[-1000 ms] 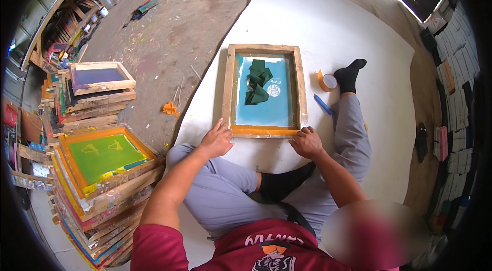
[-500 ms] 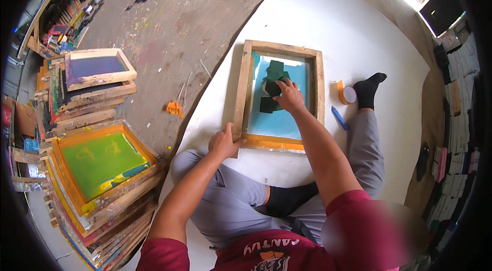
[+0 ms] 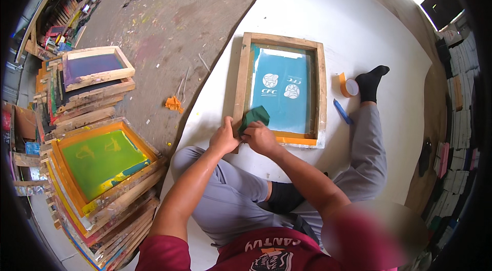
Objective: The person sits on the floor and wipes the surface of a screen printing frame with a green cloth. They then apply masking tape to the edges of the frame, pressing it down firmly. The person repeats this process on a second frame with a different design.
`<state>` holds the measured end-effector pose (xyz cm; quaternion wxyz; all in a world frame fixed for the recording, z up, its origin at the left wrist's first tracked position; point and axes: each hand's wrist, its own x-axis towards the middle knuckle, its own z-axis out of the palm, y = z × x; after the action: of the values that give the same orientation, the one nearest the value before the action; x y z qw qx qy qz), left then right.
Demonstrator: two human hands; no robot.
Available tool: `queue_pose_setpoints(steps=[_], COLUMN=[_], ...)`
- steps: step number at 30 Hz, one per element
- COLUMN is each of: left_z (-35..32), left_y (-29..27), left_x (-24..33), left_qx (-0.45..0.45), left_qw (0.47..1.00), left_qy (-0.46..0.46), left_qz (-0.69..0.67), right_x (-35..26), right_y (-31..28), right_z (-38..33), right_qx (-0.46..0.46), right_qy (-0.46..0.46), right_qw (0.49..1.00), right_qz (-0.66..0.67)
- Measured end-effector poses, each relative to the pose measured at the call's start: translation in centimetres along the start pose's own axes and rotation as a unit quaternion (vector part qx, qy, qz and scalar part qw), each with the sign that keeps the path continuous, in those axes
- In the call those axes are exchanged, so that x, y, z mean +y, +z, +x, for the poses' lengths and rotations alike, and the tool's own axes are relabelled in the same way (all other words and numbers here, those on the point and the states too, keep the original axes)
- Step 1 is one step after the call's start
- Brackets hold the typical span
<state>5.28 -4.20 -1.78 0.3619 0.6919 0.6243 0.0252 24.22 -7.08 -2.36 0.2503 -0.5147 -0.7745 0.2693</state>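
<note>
A wooden screen-printing frame (image 3: 243,78) with teal mesh and white printed shapes lies on a white sheet (image 3: 318,9) on the floor in front of me. My left hand (image 3: 224,139) and my right hand (image 3: 260,137) meet at the frame's near left corner. Both pinch a dark green folded cloth (image 3: 254,116) that rests on the mesh there. An orange strip runs along the frame's near edge.
A roll of orange tape (image 3: 347,86) and a blue pen (image 3: 342,111) lie beside my right foot. Stacks of wooden screen frames (image 3: 102,168) stand at my left, the top one green. An orange scrap (image 3: 173,103) lies on the dirty concrete.
My right hand came back from the middle of the mesh to the near left corner, bringing the green cloth. My left hand joined it on the cloth. The camera moved closer.
</note>
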Motion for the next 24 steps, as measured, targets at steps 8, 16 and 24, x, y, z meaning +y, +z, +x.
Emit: queue_pose_setpoints(steps=[8, 16, 24], left_z=[0.0, 0.1, 0.0], left_y=[0.0, -0.1, -0.3], left_x=[-0.2, -0.3, 0.0], left_qx=[-0.004, -0.017, -0.02], left_qw=[0.999, 0.999, 0.998], left_qy=[-0.032, -0.027, -0.04], left_qz=[-0.016, -0.042, -0.039], right_x=[1.3, 4.3, 10.1], right_y=[2.3, -0.7, -13.4], right_z=[0.2, -1.6, -11.7], right_qx=[-0.025, -0.076, -0.053], right_qy=[0.089, 0.043, 0.069], right_qw=[0.995, 0.996, 0.969], right_qz=[0.036, -0.034, -0.233])
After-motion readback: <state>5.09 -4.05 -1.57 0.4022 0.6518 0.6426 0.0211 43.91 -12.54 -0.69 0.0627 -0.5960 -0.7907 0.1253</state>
